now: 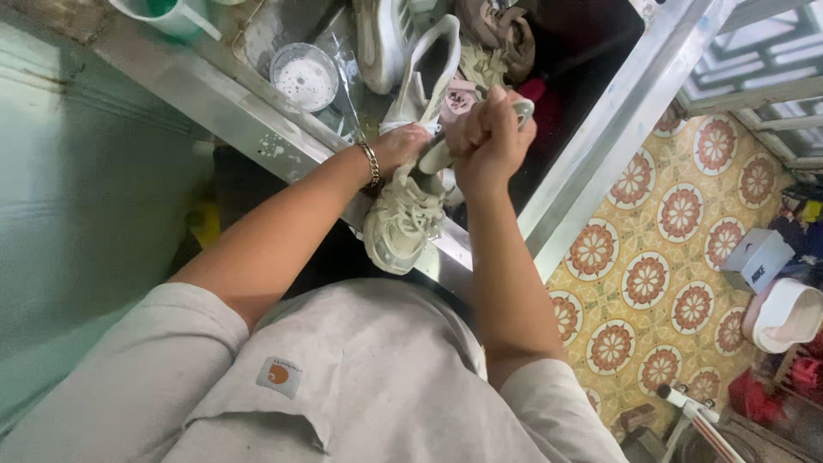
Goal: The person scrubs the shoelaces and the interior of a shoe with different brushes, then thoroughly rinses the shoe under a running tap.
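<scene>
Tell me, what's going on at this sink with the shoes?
A person stands at a steel sink, holding a beige laced sneaker over its front edge. The left hand grips the shoe near its opening, and the right hand is closed in a fist just above it; what it grips is hidden. Another pale shoe lies in the basin, and a small round tub of white stuff sits on the rim.

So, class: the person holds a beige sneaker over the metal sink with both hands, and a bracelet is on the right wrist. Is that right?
Not quite. The bracelet is on the left wrist, as the head view shows. Both the left hand and right hand do hold the beige sneaker over the metal sink.
</scene>
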